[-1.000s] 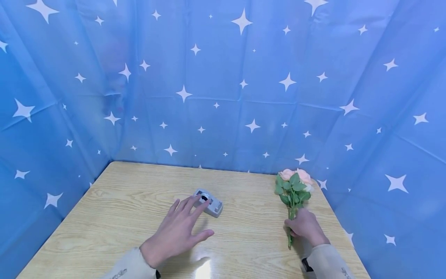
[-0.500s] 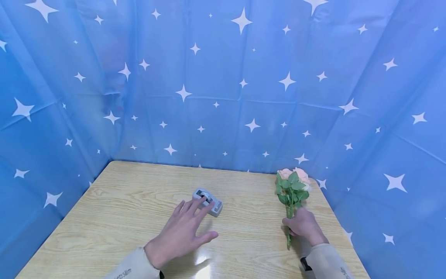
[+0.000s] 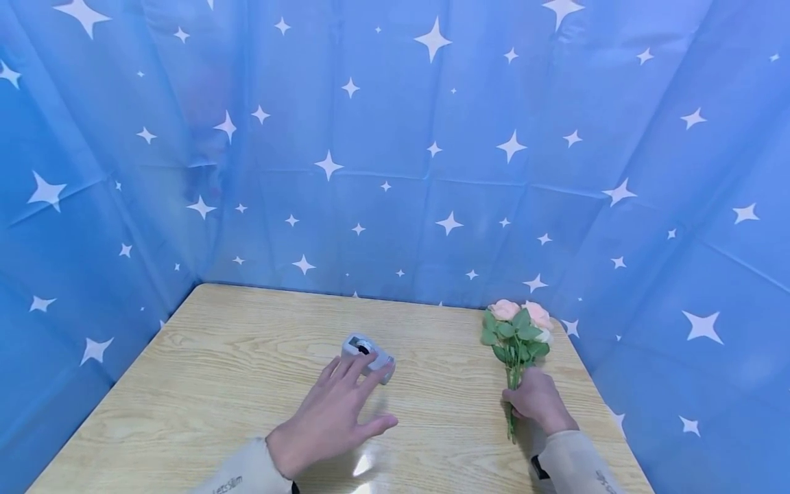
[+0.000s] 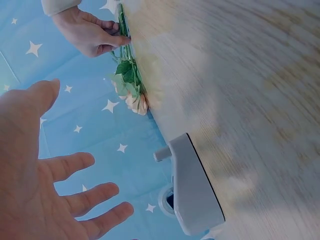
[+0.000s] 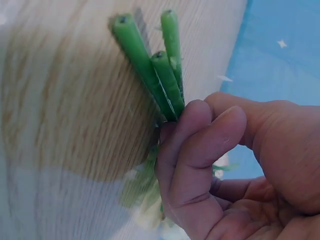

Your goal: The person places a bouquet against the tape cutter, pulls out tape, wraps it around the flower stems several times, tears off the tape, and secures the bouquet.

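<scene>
Your right hand [image 3: 539, 398] grips a bunch of flowers [image 3: 524, 333] near the far right corner of the desk [image 3: 185, 384], fingers curled and thumb pressed in around the lower part of the green stems [image 5: 142, 62]. The pale pink blooms [image 3: 537, 315] point toward the far edge, with leaves [image 3: 527, 331] clustered just below them, while the cut ends stick out on your side of the grip; three of those ends show in the right wrist view. Whether the stems touch the wood, you cannot tell from these angles. Your left hand [image 3: 336, 415] holds nothing: its fingers are spread and extended, thumb well out to the side, palm above the desk. In the head view its fingertips overlap a grey tape dispenser [image 4: 192, 187], but the left wrist view shows them apart from it. The dispenser sits upright near the middle of the desk, set at a slant, a roll of tape [image 4: 165, 201] in its top, well to the left of the flowers. Light sleeves [image 3: 577, 460] cover both your forearms, and a blue curtain [image 3: 395, 137] printed with white stars hangs behind the desk and along its sides.
</scene>
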Tool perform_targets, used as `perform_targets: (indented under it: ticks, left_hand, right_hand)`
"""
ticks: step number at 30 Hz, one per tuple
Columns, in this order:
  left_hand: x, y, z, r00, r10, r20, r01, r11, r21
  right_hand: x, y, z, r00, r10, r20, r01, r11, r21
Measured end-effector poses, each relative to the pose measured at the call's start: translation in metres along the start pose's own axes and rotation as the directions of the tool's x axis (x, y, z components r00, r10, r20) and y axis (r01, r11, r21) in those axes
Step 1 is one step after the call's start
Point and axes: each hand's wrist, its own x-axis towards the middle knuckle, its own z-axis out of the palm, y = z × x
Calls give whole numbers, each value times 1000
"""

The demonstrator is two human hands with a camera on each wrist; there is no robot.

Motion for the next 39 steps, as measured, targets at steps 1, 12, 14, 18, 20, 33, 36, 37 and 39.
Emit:
perform_targets:
  ticks: [1,12,14,18,20,33,36,37,39]
  left_hand:
    - [0,1,0,1000,5,-1,-5,1000,0]
    - [2,6,1,999,39,-15,-39,999,28]
    - [2,7,2,998,51,-23,-50,998,37]
    - [4,9,3,996,76,-41,-75,996,42]
    - [6,10,2,996,85,-41,-83,996,44]
    - [14,16,-1,994,103,-33,-102,994,48]
    - [16,16,0,993,111,-37,-109,992,60]
    - [17,16,0,993,113,-37,-110,992,63]
    - [19,16,1,993,114,-33,-112,992,66]
  right_hand:
    - [1,0,0,1000,1,0,-1,1000,-4]
    - [1,-4,2,1000,23,-16,-22,1000,20]
    - [-2,-7,2,1000,5,-27,-4,1000,22]
    - [-8,-16,1,999,-28,-41,29,999,37]
    - [-10,-21,1,999,-33,-42,35,998,48]
    - [-21,-51,11,997,-51,-65,56,995,80]
    - [-22,-58,15,996,-58,-64,64,993,95]
    - [-22,-60,16,996,-59,-63,65,993,100]
    - [-24,-64,18,996,-61,-61,67,992,106]
